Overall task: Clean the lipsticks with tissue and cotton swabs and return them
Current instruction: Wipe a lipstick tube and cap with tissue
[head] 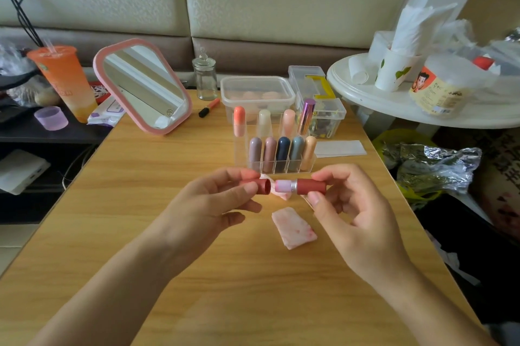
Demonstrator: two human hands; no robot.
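- The left hand holds a dark red cap in a closed grip. The thumb is on the cap's near side and the fingertips curl over its far side. The cap's open mouth faces the right hand.
- The right hand has a narrow pinching grip on the dark red base of a lipstick, thumb on the near side and fingers curled over the top. The tube lies level, with its silver collar and pale pink tip pointing at the cap.
- Cap and lipstick are held above the table, just in front of the organizer. Mouth and tip are near each other but apart.
- Both forearms reach in from the table's near edge, wrists angled inward so the hands meet in front of the organizer's middle.
- A crumpled, pink-stained tissue lies on the table in front of the organizer, just below the right thumb. Another pink-smeared scrap shows behind the gap between cap and lipstick.
- The organizer is clear plastic and holds lipsticks upright in two rows: five in front and four behind, with a metallic purple one at the back row's right end.
- A folded white tissue lies flat just right of the organizer.
- A pink-framed mirror leans well to the organizer's left.
- A lidded plastic box sits right behind the organizer.
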